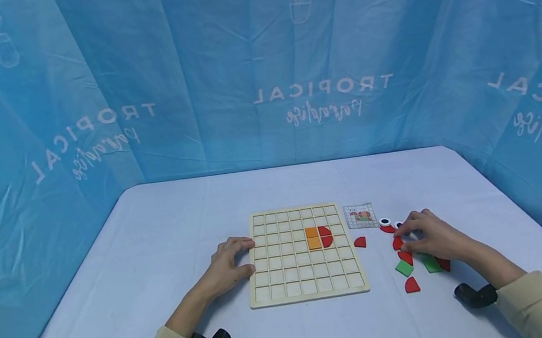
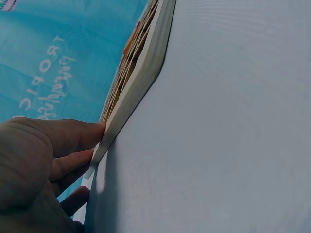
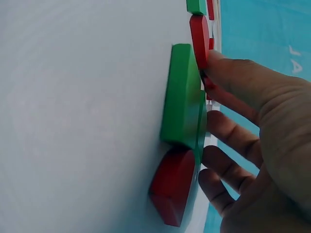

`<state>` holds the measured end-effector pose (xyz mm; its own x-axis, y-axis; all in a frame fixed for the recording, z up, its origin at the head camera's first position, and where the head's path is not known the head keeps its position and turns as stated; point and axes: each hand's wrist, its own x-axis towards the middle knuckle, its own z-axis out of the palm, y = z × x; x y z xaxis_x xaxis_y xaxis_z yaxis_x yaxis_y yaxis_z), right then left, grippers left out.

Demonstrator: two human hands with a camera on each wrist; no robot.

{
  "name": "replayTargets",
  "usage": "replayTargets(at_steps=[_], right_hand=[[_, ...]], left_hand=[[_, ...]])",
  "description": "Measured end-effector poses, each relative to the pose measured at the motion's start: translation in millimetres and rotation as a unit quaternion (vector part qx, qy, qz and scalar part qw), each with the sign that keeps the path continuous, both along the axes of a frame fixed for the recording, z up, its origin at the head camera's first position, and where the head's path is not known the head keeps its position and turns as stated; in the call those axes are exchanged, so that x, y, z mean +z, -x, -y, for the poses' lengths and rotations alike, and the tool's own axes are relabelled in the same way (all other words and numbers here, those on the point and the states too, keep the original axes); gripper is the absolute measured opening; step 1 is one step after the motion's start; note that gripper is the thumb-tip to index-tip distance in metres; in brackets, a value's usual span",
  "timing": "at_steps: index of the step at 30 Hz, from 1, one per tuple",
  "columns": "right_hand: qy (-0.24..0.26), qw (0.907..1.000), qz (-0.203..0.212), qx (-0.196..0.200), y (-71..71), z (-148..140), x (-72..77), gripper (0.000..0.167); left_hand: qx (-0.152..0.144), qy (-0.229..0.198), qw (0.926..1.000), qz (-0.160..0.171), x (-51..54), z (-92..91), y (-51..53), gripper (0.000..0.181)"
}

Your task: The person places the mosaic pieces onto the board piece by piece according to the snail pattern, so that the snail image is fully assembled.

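A square wooden grid board (image 1: 310,297) lies on the table, with two orange squares (image 1: 313,237) and two red quarter-circle pieces (image 1: 327,240) side by side in its cells. My left hand (image 1: 224,267) rests its thumb and fingertips against the board's left edge; the wrist view shows the thumb touching the pale rim (image 2: 130,97). Over the loose pieces, my right hand (image 1: 431,236) has its thumb and index finger around a red quarter-circle piece (image 1: 397,243), low at the table. Beneath and beside that hand lie green pieces (image 3: 180,97) and another red piece (image 3: 172,187).
A small pattern card (image 1: 360,216) lies right of the board, with a red piece (image 1: 360,242) below it. Round eye pieces (image 1: 385,222) lie farther right. A green square (image 1: 404,268) and a red quarter circle (image 1: 412,285) are nearer me. Blue curtains (image 1: 258,68) hang behind the table.
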<state>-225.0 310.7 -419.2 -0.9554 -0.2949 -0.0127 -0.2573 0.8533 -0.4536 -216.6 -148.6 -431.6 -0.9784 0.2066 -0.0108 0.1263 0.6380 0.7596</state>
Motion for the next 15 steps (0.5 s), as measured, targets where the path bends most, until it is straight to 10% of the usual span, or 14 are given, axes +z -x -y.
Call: replayTargets(at_steps=[15], right_hand=[[0.044,0.9971,-0.061,0.013,4.7,56,22.9,0.035]], left_hand=[[-0.003,-0.005,1.0000,0.004,-0.1,0.8,-0.2,0.046]])
